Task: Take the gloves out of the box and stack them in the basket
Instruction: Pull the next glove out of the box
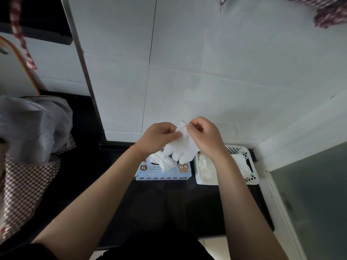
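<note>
A white glove (185,147) hangs in the air above the light-blue glove box (163,173), fingers pointing down. My left hand (159,136) and my right hand (203,135) both pinch its cuff at the top. More white gloves (161,162) stick out of the box opening. To the right of the box stands a white perforated basket (252,180) with several white gloves (205,168) lying in it, partly hidden by my right forearm.
The box and basket stand on a black counter (169,207) against a white tiled wall (206,72). A checkered bag holding grey plastic (32,132) stands at the left. A frosted glass panel (309,194) borders the right side.
</note>
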`<state>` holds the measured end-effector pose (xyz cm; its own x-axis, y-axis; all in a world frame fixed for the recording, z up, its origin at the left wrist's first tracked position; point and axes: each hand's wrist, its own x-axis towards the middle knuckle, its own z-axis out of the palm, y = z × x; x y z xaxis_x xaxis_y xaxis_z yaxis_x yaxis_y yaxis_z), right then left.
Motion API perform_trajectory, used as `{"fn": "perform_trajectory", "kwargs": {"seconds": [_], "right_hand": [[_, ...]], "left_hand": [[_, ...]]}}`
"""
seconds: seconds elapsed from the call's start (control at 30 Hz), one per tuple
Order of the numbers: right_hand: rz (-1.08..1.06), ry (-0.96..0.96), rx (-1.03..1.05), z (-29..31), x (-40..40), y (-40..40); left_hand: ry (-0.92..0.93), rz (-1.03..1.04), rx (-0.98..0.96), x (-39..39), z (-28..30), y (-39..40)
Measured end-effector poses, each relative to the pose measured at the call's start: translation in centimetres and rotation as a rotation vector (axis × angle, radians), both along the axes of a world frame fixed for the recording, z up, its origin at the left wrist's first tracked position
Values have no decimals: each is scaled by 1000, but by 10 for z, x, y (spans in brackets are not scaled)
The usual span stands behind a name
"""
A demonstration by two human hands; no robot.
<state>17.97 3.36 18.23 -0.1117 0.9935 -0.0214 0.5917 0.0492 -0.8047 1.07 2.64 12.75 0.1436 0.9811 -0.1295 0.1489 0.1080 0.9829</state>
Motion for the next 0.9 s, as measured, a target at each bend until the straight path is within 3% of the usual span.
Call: {"fn": "perform_trajectory", "kwargs": {"seconds": [0.23,0.33,0.6,0.73,0.83,0.9], "right_hand": [[-93,71,116,15,11,4],[-141,93,144,16,17,6],[-253,190,115,13,35,12],[-354,223,69,1,49,13],[-462,294,-8,-12,64,13],[-521,361,-74,-24,78,14]], "left_hand": [[261,-75,-4,0,-13,1],[266,-48,-44,-3,-21,3],[123,-40,-118,-9,-20,6],[-85,-84,-141,-6,-24,8],[-342,-34,-230,6,-30,11],[-349,0,-293,21,-38,16]]}}
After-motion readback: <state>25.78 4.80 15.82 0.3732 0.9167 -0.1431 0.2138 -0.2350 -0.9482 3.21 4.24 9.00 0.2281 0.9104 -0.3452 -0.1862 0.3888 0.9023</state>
